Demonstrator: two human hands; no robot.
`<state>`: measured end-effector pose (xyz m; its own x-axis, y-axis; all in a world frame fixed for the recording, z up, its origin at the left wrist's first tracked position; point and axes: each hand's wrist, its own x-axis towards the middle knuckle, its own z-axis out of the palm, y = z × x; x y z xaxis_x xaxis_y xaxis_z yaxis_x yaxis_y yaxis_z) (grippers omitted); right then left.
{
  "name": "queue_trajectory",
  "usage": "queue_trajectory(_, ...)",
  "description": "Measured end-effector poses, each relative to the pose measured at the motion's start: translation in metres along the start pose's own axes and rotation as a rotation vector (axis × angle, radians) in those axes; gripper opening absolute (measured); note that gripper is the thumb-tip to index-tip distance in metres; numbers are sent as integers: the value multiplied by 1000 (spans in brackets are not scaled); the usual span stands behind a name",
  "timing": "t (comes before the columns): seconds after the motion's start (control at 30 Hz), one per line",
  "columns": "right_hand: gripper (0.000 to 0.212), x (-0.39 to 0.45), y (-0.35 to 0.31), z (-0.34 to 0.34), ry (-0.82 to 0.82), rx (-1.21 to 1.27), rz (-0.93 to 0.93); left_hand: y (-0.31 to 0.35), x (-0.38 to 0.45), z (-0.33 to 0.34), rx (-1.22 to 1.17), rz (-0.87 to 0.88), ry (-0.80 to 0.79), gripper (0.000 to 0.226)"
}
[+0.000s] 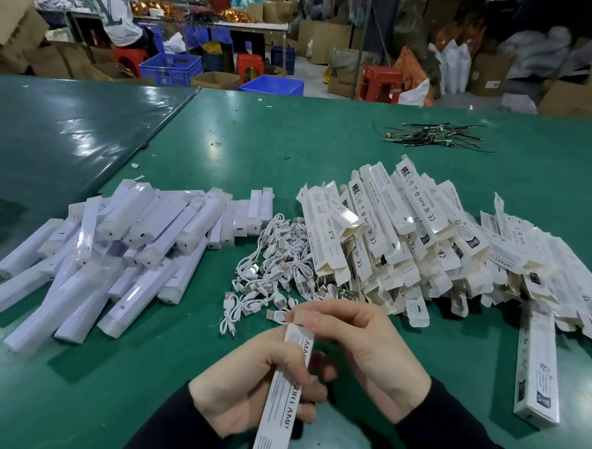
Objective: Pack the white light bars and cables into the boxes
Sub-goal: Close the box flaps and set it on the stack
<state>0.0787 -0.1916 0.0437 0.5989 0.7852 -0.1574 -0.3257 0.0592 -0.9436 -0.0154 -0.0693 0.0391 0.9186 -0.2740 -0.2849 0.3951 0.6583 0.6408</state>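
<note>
A long white printed box (284,395) stands tilted in front of me, its far end up. My left hand (245,386) is wrapped around its middle. My right hand (360,348) pinches the box's top end with thumb and fingers. A heap of white light bars (114,252) in clear wrap lies at the left. Coiled white cables (275,264) are piled in the middle, just beyond my hands. Many empty white boxes (407,240) with open flaps are stacked at the right. One closed box (537,367) lies alone at the near right.
The green table (240,146) stretches far ahead, with a seam to a second table at the left. A tangle of thin coloured wires (429,135) lies at the back right. Beyond the table are blue crates, red stools, cardboard boxes and seated people.
</note>
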Motion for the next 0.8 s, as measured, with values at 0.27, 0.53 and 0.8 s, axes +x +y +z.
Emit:
queue_trajectory(0.27, 32, 0, 4, 4, 86, -121, -57, 0, 2, 0, -45, 1, 38, 39)
queue_trajectory(0.53, 16, -1, 9, 6, 76, -168, -133, -1, 3, -5, -34, -25, 116, 58)
queue_trajectory(0.8, 22, -2, 12, 0, 23, -545, -378, 4, -2, -4, -80, 12, 89, 28)
